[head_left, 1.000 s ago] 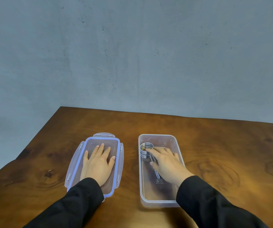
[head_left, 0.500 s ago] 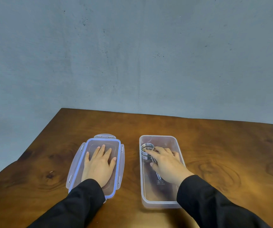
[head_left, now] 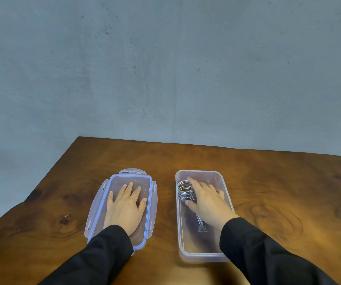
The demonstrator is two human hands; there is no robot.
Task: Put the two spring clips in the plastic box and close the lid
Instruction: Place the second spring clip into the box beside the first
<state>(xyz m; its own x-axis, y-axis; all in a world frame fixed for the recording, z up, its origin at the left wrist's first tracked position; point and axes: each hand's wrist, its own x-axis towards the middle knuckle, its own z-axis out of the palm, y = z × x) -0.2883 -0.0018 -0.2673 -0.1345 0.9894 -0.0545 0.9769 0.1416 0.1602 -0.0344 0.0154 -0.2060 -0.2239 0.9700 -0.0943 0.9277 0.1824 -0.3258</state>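
The clear plastic box stands lidless on the wooden table, right of centre. A metal spring clip lies at its far left end, coil up. My right hand reaches into the box, thumb and fingers around a second spring clip right beside the first; its wire handles stick out below my palm. The lid, clear with a blue rim and side latches, lies flat to the left of the box. My left hand rests flat on it with fingers spread.
The brown wooden table ends at a grey wall at the back and drops off at its left edge. Black sleeves cover both forearms.
My right hand has slid a little farther toward the far end of the box, over the coil. My left hand has stayed flat on the lid.
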